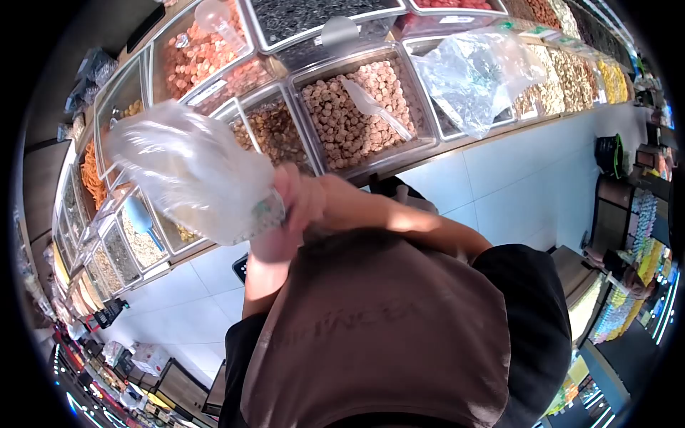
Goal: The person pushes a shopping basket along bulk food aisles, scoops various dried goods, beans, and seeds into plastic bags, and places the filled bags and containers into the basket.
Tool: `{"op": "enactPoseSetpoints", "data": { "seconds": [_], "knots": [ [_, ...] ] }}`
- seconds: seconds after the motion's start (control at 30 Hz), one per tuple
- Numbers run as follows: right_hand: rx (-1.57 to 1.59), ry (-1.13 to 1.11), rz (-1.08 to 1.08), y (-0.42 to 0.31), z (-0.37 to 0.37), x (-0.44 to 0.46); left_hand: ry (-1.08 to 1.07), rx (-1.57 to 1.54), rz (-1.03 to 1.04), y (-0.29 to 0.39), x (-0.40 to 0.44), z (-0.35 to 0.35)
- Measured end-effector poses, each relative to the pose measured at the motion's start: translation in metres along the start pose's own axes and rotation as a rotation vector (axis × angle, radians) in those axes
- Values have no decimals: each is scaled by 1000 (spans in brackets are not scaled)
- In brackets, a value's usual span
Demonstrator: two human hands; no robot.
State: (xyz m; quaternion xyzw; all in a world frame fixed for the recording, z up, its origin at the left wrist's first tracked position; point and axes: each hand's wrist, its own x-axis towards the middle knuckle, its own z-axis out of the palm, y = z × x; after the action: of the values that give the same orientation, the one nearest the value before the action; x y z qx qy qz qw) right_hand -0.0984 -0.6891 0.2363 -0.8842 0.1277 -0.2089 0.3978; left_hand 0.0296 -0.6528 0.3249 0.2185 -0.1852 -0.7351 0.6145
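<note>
A puffed-up clear plastic bag [189, 167] hangs over the bins at the left, smeared by motion. My left hand [275, 239] is closed at the bag's gathered end, below my right hand. My right hand [300, 196] is closed at the same end, its fingers blurred against the left ones. What the bag holds is hard to make out. Right of the hands, a bin of round tan pieces [342, 128] has a clear scoop [374, 110] lying in it. A second crumpled clear bag [474, 78] rests over the bins at the right.
Bins of orange pieces [203, 53], black dried food [314, 18] and walnut-like pieces [271, 128] line the counter. A blue scoop [140, 216] sits in a bin at the left. The tiled floor [528, 178] lies beyond the counter's near edge.
</note>
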Motion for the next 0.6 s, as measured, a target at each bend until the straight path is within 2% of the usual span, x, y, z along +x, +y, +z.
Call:
{"op": "enactPoseSetpoints", "data": {
  "seconds": [0.03, 0.07, 0.1, 0.13, 0.17, 0.23, 0.27, 0.3, 0.37, 0.4, 0.43, 0.5, 0.53, 0.57, 0.6],
  "knots": [
    [5, 18, -1, -5, -21, -8, -53, 276, 198, -2, 17, 6],
    [167, -25, 152, -9, -42, -18, -114, 549, 397, -5, 28, 14],
    [326, -68, 300, -12, -63, -27, -126, 560, 393, -6, 32, 25],
    [452, -42, 374, -17, -82, -39, 74, 738, 281, -7, 33, 37],
    [448, -36, 372, -14, -91, -52, 143, 832, 147, -6, 35, 41],
    [636, 147, 475, -2, -107, -74, 92, 941, -142, -10, 35, 41],
    [788, 137, 498, 17, -107, -86, 68, 954, -239, -20, 33, 39],
    [784, 134, 492, 23, -112, -93, 16, 901, -234, -38, 29, 34],
    [1146, 344, 648, 33, -120, -102, 93, 907, -322, -72, 24, 36],
    [1285, 266, 760, 38, -127, -106, 177, 643, -394, -85, 20, 28],
    [1290, 245, 760, 44, -128, -104, 281, 380, -448, -98, 17, 24],
    [1460, 129, 926, 58, -125, -102, 530, 314, -428, -119, 15, 24],
    [1466, 96, 932, 70, -116, -105, 526, 186, -365, -130, 13, 16],
    [1634, 42, 833, 88, -96, -110, 550, 178, -350, -138, 15, 11],
    [1798, -10, 728, 110, -73, -117, 671, 134, -301, -142, 22, 8]
  ]
}}
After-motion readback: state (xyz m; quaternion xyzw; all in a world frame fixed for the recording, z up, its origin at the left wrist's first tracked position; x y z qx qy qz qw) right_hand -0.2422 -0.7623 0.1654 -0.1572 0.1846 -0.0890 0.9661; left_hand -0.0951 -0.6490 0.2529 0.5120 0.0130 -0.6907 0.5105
